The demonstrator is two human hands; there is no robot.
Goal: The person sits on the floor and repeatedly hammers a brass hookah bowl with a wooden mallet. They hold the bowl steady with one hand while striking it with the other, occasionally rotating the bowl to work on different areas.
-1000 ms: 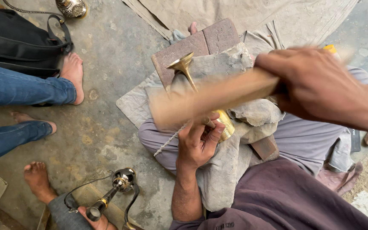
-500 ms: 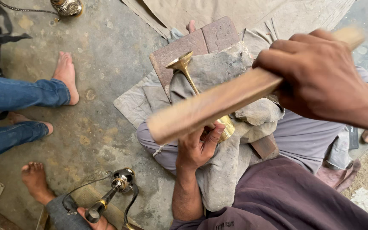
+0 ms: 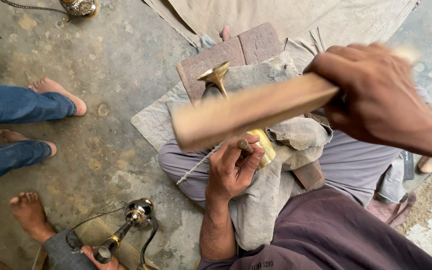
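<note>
Working: the person sits on the floor with a brass trumpet-shaped piece point(image 3: 236, 112) laid across a grey cloth pad point(image 3: 281, 145) on the lap, at the centre of the frame.
Right hand: the right hand point(image 3: 376, 95), upper right of the frame, is clenched around the end of a flat wooden bat point(image 3: 251, 110); the bat is blurred and lies across the brass piece, hiding its middle.
Left hand: the left hand point(image 3: 233, 167), just below centre, is closed around a small rod-like tool point(image 3: 245, 145) set against the wide ribbed end of the brass piece, thumb and fingers pinching it.
Brass piece: flared mouth toward the upper centre, over a reddish brick point(image 3: 236, 52); ribbed base low, beside the left hand.
Progress: by my judgement the shaping is mid-way; the piece already shines and has its form, yet the bat is up over it, so striking is not finished. How much is left cannot be told.
Containers: none with visible contents; a decorated metal vessel point(image 3: 79, 6) at the top left edge is cut off, its inside hidden.
Bystanders: another person's hand point(image 3: 101, 257) at the bottom left holds a chrome and brass fitting point(image 3: 128, 225); bare feet and blue trouser legs point(image 3: 16, 105) lie along the left side.
Floor: stained concrete point(image 3: 121, 75).
</note>
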